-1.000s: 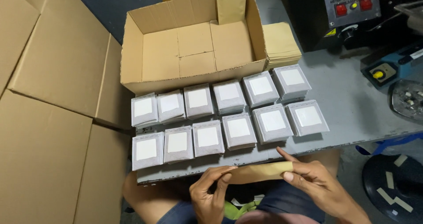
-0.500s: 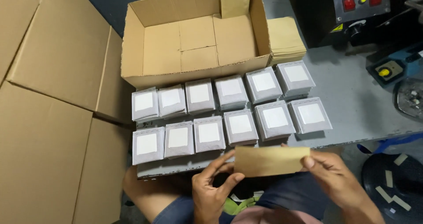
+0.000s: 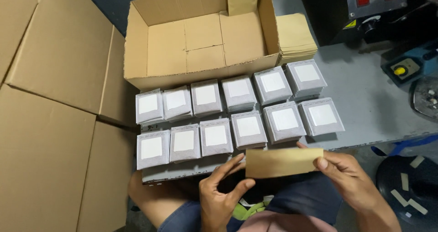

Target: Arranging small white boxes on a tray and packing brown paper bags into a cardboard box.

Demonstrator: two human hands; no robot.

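Right hand [image 3: 349,175] has its grip clamped on the right end of a flat brown paper strip [image 3: 283,162] — thumb on the front face, fingers behind. Strip is level, just off the near edge of the grey tabletop [image 3: 374,99], over the person's lap.

Left hand [image 3: 221,193] is at the strip's left end: fingers spread apart, fingertips just touching or just short of the strip's lower-left corner — can't tell which. Not closed on anything.

Landmark = strip:
- Directly behind it, on the tabletop: twelve grey packets with white square labels [image 3: 248,127], two rows of six, packed side by side.
- Behind the packets: open cardboard box [image 3: 200,40], flaps up, inside bare.
- Behind and right: stack of brown paper sheets [image 3: 295,36], touching the box's right wall.
- Far right: black machine with red and yellow buttons [image 3: 372,4], blue device with yellow knob [image 3: 401,67].
- Left: flattened cardboard sheets [image 3: 50,99] beside the tabletop.
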